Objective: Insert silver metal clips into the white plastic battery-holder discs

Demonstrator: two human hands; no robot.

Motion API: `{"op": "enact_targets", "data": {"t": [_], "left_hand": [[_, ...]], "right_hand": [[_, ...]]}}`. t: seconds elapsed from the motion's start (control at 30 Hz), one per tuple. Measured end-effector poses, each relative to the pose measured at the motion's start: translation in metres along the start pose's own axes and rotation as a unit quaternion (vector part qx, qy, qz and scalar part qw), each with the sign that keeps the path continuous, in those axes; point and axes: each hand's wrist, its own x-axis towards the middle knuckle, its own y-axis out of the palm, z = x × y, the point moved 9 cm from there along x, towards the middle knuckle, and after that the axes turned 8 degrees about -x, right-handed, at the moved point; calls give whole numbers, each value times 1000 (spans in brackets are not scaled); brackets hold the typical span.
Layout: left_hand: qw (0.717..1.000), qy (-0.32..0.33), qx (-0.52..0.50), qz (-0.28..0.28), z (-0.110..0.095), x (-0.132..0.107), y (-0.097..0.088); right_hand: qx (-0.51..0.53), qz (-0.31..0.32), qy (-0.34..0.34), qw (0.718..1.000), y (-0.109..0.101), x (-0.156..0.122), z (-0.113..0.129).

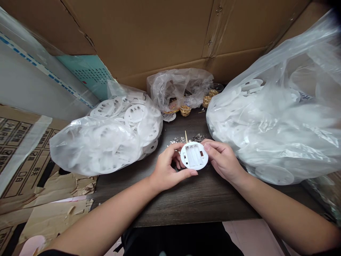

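A round white plastic battery case [195,161] with a recessed battery bay is held up over the dark table, its bay facing me. My left hand [170,165] grips its left edge, thumb along the lower rim and the other fingers partly behind it. At the right edge, my right hand [222,158] pinches the case between thumb and fingers; those fingertips are partly hidden. Just behind the case lie piles of small shiny metal pieces [198,137]. A thin wooden stick [186,136] points up from behind the case.
On the left sits a clear bag [98,145] full of white round parts; a larger bag [274,131] of white parts bulges on the right. Farther back are a crumpled plastic bag [162,83] and gold-coloured small metal pieces [185,110]. Cardboard [160,35] walls the back.
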Motion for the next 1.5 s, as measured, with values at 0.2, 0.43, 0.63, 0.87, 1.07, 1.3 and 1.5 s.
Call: {"op": "enact_targets", "data": {"t": [0.2,0.43,0.63,0.87,1.07,1.3,1.5], "left_hand": [[1000,-3,-11,13,2,0,3],[999,-26,-24,14,2,1,4],[998,-34,-41,17,2,1,4],[999,-12,-23,26,1,0,3],[1000,0,-23,15,-2,2,1],[999,5,-38,9,-3,3,-1],[999,-9,-34,7,1,3,-1]], "right_hand": [[-8,-4,2,1000,1,0,0],[-7,-2,-19,1000,1,0,3],[-5,1,-10,1000,1,0,1],[-5,8,-2,1000,5,-1,0],[-27,-33,-20,999,-2,1,3],[-57,-103,-22,993,-16,0,15],[-91,-116,-41,988,-12,-7,29]]}}
